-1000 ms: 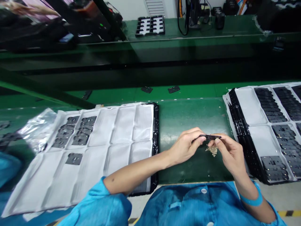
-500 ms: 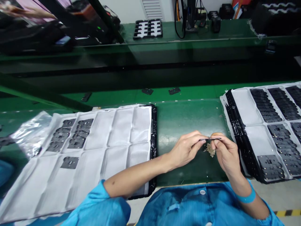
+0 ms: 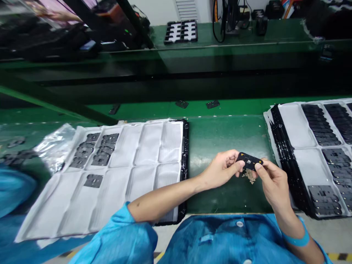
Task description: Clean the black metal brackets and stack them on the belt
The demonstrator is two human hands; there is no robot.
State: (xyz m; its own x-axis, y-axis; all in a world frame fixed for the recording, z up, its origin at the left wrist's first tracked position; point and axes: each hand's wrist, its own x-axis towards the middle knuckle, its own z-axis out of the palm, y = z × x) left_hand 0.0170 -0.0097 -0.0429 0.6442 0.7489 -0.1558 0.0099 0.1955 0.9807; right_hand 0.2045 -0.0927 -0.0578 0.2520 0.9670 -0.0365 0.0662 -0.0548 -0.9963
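Observation:
Between both hands is a flat black plastic plate [image 3: 249, 161] with small yellow marks and a pale spot at its middle, its face turned up toward me. My left hand [image 3: 224, 168] pinches its left end between thumb and fingers. At the right end, my right hand [image 3: 271, 179] grips it the same way, thumb on top. Below the plate, a small heap of tan bits [image 3: 250, 176] lies on the green bench [image 3: 214, 200], partly hidden by the hands. What the marks on the plate are is too small to tell.
Left stands a white-lined tray [image 3: 112, 201] with several dark plates in some compartments. At the right, a stacked tray [image 3: 305, 126] holds rows of similar plates. Two loose plates [image 3: 212, 104] lie beyond the bench. A clear plastic bag [image 3: 56, 146] and a blue sleeve [image 3: 16, 190] are far left.
The black plate, edge-on before, is now tilted so its marked face shows. Both hands still hold its ends. The whole view has shifted slightly, with the trays appearing further right.

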